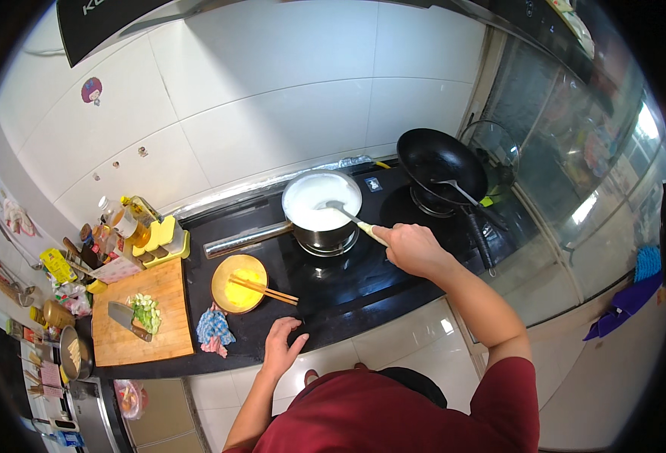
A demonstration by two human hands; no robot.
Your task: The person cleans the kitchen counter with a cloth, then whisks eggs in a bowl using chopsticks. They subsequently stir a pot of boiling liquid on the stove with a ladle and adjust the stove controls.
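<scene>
My right hand (417, 249) is closed round the pale handle of a metal cooking utensil (362, 225). The utensil's head dips into white, foamy liquid (310, 198) in a steel saucepan (325, 238), which hides its exact shape. The saucepan sits on the left burner, its long handle (246, 238) pointing left. By the counter's front edge, my left hand (282, 349) holds nothing, its fingers loosely bent and apart. Nearest to it is a round bowl (218, 291) of yellow beaten egg (244, 287), with wooden chopsticks (272, 292) lying across its rim.
A black wok (427, 162) holding a spatula (461, 190) stands on the right burner. At left, a cutting board (106, 343) bears a knife (127, 317) and chopped greens (146, 311). A checked cloth (214, 327) lies beside it. Bottles (125, 224) and seasoning boxes (168, 234) stand behind.
</scene>
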